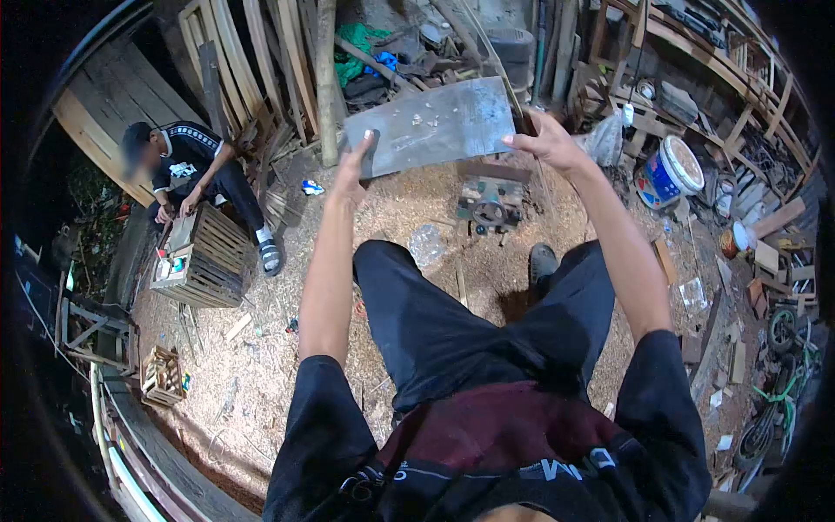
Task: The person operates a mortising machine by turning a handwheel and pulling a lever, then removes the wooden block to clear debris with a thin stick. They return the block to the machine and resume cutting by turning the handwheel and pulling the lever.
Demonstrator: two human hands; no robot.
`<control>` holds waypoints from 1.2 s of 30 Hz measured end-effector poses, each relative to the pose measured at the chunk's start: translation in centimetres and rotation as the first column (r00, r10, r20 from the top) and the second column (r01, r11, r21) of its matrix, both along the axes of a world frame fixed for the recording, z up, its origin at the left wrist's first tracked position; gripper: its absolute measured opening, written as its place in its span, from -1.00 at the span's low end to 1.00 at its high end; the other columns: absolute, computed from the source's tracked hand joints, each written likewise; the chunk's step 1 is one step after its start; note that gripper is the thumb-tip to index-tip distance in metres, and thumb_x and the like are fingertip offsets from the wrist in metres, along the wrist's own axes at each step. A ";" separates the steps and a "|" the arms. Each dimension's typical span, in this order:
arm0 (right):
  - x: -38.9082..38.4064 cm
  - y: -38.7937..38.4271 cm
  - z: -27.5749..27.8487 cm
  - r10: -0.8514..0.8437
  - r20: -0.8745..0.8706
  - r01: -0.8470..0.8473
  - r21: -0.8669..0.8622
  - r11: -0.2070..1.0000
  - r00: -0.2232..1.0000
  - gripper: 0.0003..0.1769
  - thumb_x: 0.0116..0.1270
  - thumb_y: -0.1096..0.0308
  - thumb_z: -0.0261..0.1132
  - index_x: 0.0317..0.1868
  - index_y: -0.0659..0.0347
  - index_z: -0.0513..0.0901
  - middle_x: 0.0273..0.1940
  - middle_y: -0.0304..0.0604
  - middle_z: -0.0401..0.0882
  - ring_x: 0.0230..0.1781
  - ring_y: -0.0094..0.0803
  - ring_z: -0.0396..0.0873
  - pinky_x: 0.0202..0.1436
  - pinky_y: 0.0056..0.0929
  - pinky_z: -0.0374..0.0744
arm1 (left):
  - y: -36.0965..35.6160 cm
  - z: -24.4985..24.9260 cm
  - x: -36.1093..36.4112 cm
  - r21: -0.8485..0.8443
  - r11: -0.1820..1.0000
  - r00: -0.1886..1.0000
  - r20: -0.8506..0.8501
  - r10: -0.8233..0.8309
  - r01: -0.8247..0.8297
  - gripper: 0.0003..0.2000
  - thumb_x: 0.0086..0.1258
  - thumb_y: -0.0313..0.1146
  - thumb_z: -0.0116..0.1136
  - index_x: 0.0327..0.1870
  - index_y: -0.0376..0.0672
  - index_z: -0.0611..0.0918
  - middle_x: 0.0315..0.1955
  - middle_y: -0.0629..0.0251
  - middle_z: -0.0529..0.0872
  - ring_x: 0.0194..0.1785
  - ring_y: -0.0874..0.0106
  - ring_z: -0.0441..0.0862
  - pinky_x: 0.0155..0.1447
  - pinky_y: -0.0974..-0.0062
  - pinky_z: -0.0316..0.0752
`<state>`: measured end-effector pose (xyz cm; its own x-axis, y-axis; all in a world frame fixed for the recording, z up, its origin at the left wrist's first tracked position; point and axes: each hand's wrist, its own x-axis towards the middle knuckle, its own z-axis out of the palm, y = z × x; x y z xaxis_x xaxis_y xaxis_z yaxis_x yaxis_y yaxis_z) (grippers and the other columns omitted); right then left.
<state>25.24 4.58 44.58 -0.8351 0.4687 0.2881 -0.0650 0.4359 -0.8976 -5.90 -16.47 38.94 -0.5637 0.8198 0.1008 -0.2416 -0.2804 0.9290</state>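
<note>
A flat grey rectangular panel [435, 126] is held out in front of me, slightly tilted, with a few pale wood chips on its face. My left hand [350, 174] grips its left end, thumb on top and fingers hidden underneath. At the opposite end my right hand [552, 146] clasps the edge, thumb over the corner. Just below the panel, on the ground, sits a small machine [489, 207] with a round centre part. A brown wooden piece [494, 171] lies behind it, close under the panel's lower edge.
On the left a person [196, 165] sits bent over a slatted wooden crate [213, 261]. A smaller crate [163, 376] stands lower left. To the right are a paint bucket [674, 174] and a small bicycle [778, 391]. Wood shavings [261, 365] cover the ground; timber leans behind.
</note>
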 end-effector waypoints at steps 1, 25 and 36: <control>0.2 0.9 -0.5 0.070 0.015 -0.070 0.034 0.997 0.997 -0.01 0.06 0.12 0.58 0.37 0.49 0.32 0.24 0.10 0.51 0.26 -0.21 0.46 0.38 -0.30 0.37 | 0.5 -0.7 -0.9 0.014 0.999 0.996 -0.073 0.049 -0.048 -0.36 0.26 -0.13 0.40 0.32 -0.09 0.39 0.04 0.09 0.62 -0.05 0.21 0.68 -0.13 0.17 0.69; -2.5 -1.8 6.4 -0.078 0.068 -0.004 0.779 0.626 0.995 -0.15 0.18 -0.10 0.46 0.32 0.21 0.34 0.02 0.17 0.62 0.01 -0.04 0.64 0.04 -0.11 0.59 | 4.3 -10.4 10.2 -0.189 0.982 0.898 -0.434 -0.071 -0.014 -0.21 0.21 -0.22 0.47 0.41 -0.30 0.30 0.20 0.06 0.55 0.24 0.31 0.50 0.34 0.36 0.37; -6.8 -1.9 0.7 -0.075 -0.076 0.107 0.727 0.678 0.994 -0.40 0.27 -0.03 0.40 0.04 0.33 0.51 -0.22 0.11 0.67 -0.18 -0.04 0.68 -0.05 -0.19 0.61 | 7.3 -15.1 16.6 0.144 0.984 0.901 0.433 0.031 -0.103 0.00 0.25 0.59 -0.29 0.48 -0.12 0.24 0.40 0.18 0.35 0.38 0.19 0.36 0.45 0.20 0.23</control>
